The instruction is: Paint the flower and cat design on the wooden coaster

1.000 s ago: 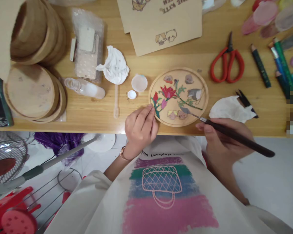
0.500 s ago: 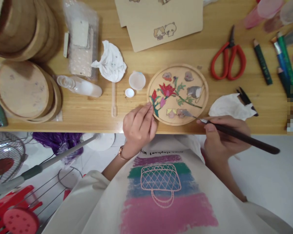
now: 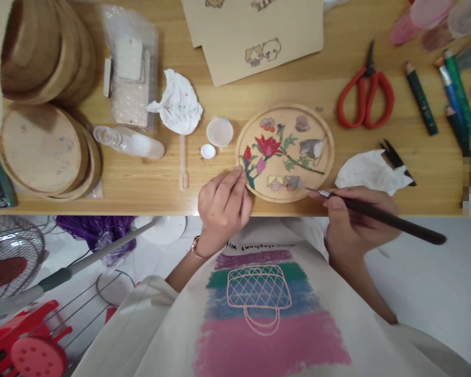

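A round wooden plate with a raised rim lies near the table's front edge, painted with red flowers, green leaves and small animal figures. My left hand has its fingers pressed together on the plate's left rim, holding it. In my right hand is a thin palette knife with a dark handle and a metal neck, gripped like a pen. Its narrow tip touches a small grey figure at the plate's lower edge. A crumpled white tissue lies just beyond my right hand, against dark tweezers.
Red-handled scissors, a dark pencil and brushes lie to the right. Leftward are small caps, a dropper, another tissue, a clear bottle and stacked wooden rounds. Brown paper sheets lie at the back.
The knife tip and my right hand have shifted slightly left over the small grey figure. My left hand stays on the rim, and the view has tilted a little.
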Action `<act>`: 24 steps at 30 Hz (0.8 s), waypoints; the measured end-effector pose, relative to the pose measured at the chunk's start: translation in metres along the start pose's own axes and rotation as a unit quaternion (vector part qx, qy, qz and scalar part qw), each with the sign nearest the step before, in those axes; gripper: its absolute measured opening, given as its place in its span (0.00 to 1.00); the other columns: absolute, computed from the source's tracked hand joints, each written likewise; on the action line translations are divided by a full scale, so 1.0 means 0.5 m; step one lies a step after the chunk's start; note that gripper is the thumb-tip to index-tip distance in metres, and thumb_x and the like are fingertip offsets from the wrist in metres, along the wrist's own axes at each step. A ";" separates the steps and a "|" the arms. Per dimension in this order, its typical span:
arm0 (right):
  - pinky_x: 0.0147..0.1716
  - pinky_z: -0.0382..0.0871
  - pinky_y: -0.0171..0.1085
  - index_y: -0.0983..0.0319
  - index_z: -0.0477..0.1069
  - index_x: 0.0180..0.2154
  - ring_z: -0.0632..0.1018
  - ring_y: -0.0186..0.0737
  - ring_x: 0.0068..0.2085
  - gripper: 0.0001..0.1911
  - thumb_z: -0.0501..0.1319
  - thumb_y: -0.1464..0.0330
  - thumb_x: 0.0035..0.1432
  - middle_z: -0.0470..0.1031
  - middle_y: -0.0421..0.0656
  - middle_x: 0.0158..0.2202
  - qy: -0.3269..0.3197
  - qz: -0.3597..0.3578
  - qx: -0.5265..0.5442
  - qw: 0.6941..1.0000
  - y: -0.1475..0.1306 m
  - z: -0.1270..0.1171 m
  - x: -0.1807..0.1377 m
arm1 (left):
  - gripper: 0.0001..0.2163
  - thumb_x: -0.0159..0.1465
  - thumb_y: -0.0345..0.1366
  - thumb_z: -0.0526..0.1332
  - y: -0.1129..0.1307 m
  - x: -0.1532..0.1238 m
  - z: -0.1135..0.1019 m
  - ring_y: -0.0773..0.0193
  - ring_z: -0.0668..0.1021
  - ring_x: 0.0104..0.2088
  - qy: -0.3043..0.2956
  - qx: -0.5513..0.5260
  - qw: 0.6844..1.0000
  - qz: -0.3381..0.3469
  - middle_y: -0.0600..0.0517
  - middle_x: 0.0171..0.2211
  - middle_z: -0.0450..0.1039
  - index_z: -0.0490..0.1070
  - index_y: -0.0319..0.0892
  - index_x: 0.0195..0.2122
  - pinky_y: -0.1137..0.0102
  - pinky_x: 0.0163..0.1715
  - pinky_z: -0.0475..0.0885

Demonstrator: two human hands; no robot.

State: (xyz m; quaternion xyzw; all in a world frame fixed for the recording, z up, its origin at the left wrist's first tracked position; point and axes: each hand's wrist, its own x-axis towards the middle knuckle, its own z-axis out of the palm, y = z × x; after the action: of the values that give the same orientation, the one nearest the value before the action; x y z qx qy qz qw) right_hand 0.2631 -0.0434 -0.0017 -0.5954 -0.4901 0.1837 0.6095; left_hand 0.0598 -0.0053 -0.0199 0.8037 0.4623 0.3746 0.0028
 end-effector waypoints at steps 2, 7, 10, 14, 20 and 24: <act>0.25 0.76 0.32 0.57 0.77 0.38 0.81 0.33 0.29 0.10 0.67 0.74 0.53 0.77 0.35 0.29 -0.003 -0.009 -0.008 1.000 -0.003 0.001 0.001 | 0.19 0.62 0.26 0.60 0.000 -0.002 0.000 0.53 0.81 0.47 -0.006 -0.004 1.000 -0.006 0.42 0.47 0.80 0.72 0.39 0.55 0.61 0.44 0.75; 0.25 0.76 0.32 0.59 0.76 0.37 0.81 0.34 0.28 0.09 0.68 0.75 0.53 0.77 0.35 0.29 -0.008 0.001 -0.025 1.000 -0.001 0.001 -0.001 | 0.19 0.64 0.27 0.59 0.000 -0.006 0.000 0.53 0.80 0.48 -0.011 -0.023 0.999 -0.022 0.44 0.48 0.80 0.72 0.41 0.56 0.59 0.46 0.74; 0.26 0.78 0.33 0.59 0.76 0.38 0.82 0.34 0.29 0.09 0.68 0.75 0.54 0.78 0.35 0.29 -0.009 0.007 -0.023 1.000 0.000 -0.001 -0.004 | 0.19 0.63 0.27 0.60 -0.001 -0.005 -0.001 0.54 0.80 0.47 -0.010 -0.009 1.000 -0.015 0.44 0.47 0.80 0.72 0.41 0.55 0.60 0.45 0.75; 0.24 0.76 0.32 0.59 0.76 0.37 0.82 0.35 0.29 0.08 0.68 0.74 0.53 0.77 0.35 0.28 -0.007 0.004 -0.037 0.999 -0.003 0.000 -0.002 | 0.19 0.63 0.27 0.60 0.000 -0.003 -0.002 0.54 0.81 0.47 -0.013 0.000 1.000 -0.010 0.43 0.47 0.81 0.71 0.40 0.56 0.60 0.45 0.75; 0.26 0.78 0.33 0.57 0.77 0.38 0.81 0.33 0.27 0.10 0.68 0.74 0.53 0.77 0.34 0.29 0.008 -0.004 -0.009 1.000 -0.002 0.002 -0.001 | 0.19 0.62 0.26 0.60 0.001 0.001 -0.003 0.54 0.81 0.45 -0.006 0.012 1.000 -0.005 0.43 0.46 0.81 0.72 0.40 0.54 0.61 0.42 0.77; 0.25 0.78 0.33 0.58 0.77 0.38 0.82 0.35 0.29 0.11 0.68 0.75 0.52 0.77 0.35 0.29 -0.004 0.011 -0.014 1.000 0.003 -0.003 -0.006 | 0.20 0.62 0.26 0.60 0.001 0.000 -0.003 0.54 0.81 0.46 -0.010 0.009 1.000 -0.006 0.44 0.47 0.81 0.71 0.41 0.56 0.60 0.43 0.76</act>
State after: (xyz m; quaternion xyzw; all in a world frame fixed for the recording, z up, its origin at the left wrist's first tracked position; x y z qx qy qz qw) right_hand 0.2634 -0.0460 -0.0037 -0.6082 -0.4884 0.1856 0.5976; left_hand 0.0592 -0.0059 -0.0189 0.8043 0.4707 0.3625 0.0024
